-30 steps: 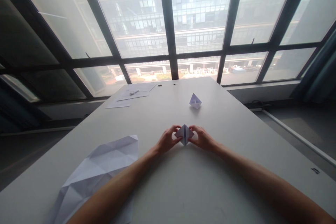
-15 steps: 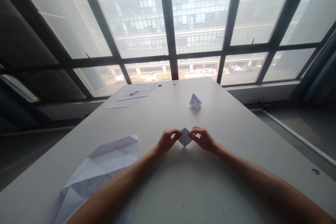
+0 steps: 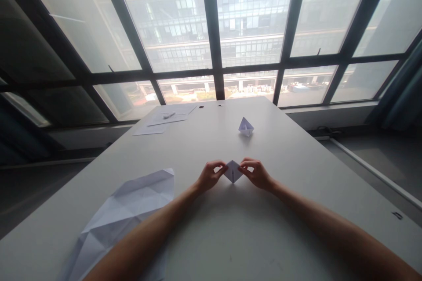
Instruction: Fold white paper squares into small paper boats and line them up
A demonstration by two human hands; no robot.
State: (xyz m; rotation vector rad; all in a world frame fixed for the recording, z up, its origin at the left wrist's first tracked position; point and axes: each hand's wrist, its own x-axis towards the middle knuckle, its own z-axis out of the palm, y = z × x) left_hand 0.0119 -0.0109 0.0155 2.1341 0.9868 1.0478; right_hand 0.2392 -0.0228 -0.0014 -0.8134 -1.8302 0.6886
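Note:
A small white sheet folded into a diamond (image 3: 233, 171) is held just over the table, with a dark slit down its middle. My left hand (image 3: 211, 174) pinches its left corner between thumb and fingers. Its right corner is pinched the same way by my right hand (image 3: 256, 173). Beyond my hands a folded white paper boat (image 3: 246, 127) stands upright on the table. A large creased sheet of paper (image 3: 132, 202) lies to the left, partly hidden under my left forearm.
Several flat white sheets (image 3: 148, 129) lie at the table's far left, with a pen-like white object (image 3: 169, 116) on them. Two dark holes show near the far edge of the white table (image 3: 198, 145). A small dark mark (image 3: 397, 215) is by the right edge. Tall windows stand behind.
Almost nothing differs. Both hands keep hold of the folded paper's corners, and the whole view has shifted very slightly.

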